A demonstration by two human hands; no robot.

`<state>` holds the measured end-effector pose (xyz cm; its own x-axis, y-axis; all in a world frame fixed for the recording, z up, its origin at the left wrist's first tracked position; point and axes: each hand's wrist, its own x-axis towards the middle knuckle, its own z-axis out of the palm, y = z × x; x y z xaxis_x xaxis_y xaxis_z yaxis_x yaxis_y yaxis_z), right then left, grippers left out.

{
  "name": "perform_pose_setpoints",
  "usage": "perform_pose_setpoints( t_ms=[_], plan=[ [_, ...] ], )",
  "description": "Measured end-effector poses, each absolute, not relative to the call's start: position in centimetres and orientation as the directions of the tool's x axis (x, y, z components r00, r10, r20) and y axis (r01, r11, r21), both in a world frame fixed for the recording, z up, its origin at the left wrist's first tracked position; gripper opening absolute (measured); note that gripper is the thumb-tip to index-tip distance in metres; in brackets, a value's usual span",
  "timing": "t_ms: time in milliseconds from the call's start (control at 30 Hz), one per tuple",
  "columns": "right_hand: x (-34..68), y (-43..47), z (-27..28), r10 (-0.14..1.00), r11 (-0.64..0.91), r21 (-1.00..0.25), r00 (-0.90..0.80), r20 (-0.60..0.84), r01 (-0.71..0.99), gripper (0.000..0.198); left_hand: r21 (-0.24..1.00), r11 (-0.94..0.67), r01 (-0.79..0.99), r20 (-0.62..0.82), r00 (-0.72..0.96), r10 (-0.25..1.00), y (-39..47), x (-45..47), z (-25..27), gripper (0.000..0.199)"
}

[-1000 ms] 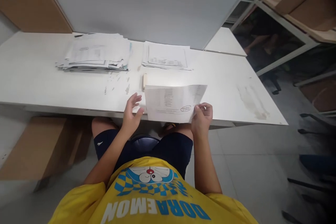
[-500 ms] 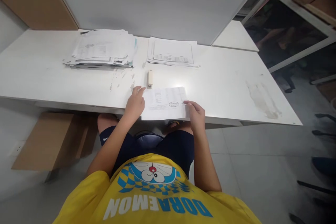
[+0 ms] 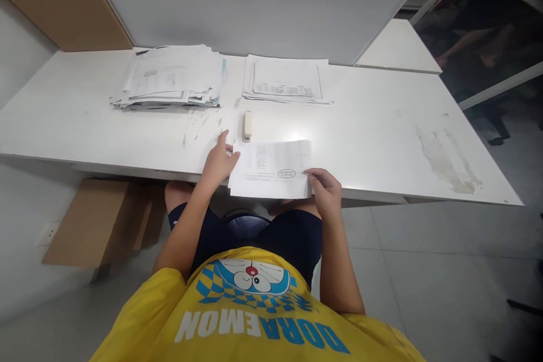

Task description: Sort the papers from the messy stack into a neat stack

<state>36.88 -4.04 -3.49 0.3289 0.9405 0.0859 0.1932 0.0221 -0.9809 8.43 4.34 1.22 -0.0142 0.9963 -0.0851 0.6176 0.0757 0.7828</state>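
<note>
Several printed sheets of paper (image 3: 271, 184) with an oval stamp lie at the table's front edge, their lower part jutting out over it. My left hand (image 3: 219, 163) is at their left edge, thumb on top and a finger curled at the side, while the index finger points away. At the right edge, my right hand (image 3: 327, 191) pinches the sheets between thumb and fingers. Just beyond their top edge stands a small cream stapler (image 3: 248, 125), touched by neither hand.
On the white table (image 3: 373, 130), a thick, uneven paper stack (image 3: 169, 76) sits at the back left. A thinner paper pile (image 3: 286, 76) lies beside it, against the grey panel (image 3: 254, 5). Cardboard boxes (image 3: 89, 220) are under the table at left.
My left hand has shifted from open fingers beside the sheets to thumb over their left edge. My right hand keeps its pinch. The view has turned slightly, moving everything right.
</note>
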Motion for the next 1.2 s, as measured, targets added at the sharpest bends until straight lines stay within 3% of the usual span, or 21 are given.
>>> perform_pose_setpoints(
  t_ms=[200,400,733,933,1067,1200],
  plan=[
    [37.5,-4.3,-4.6,0.932,0.075,-0.977,0.336,0.140,0.198,0.016,0.793,0.020,0.609,0.007,-0.042,0.999,4.2,9.0,0.5,0.056],
    [37.3,-4.0,-4.6,0.921,0.000,-0.983,0.382,0.071,0.182,0.020,0.765,0.002,0.644,0.007,-0.011,1.000,4.4,9.0,0.6,0.045],
    [36.6,-3.9,-3.7,0.921,-0.022,-0.974,0.383,0.068,0.224,0.026,0.697,0.001,0.717,0.082,-0.081,0.993,5.3,10.0,0.2,0.036],
    [36.6,-2.9,-2.4,0.891,-0.153,-0.950,0.453,-0.013,0.274,0.031,0.623,0.000,0.782,0.132,-0.106,0.986,4.8,10.9,0.1,0.042],
    [38.2,-1.3,-1.7,0.932,-0.206,-0.924,0.353,-0.084,0.323,0.036,0.510,-0.248,0.824,0.294,0.104,0.950,4.3,11.3,-0.1,0.047],
    [39.0,-0.6,-1.3,0.925,-0.234,-0.889,0.371,-0.079,0.393,0.039,0.389,-0.423,0.819,0.306,0.318,0.897,4.0,11.5,-0.3,0.049]
  ],
)
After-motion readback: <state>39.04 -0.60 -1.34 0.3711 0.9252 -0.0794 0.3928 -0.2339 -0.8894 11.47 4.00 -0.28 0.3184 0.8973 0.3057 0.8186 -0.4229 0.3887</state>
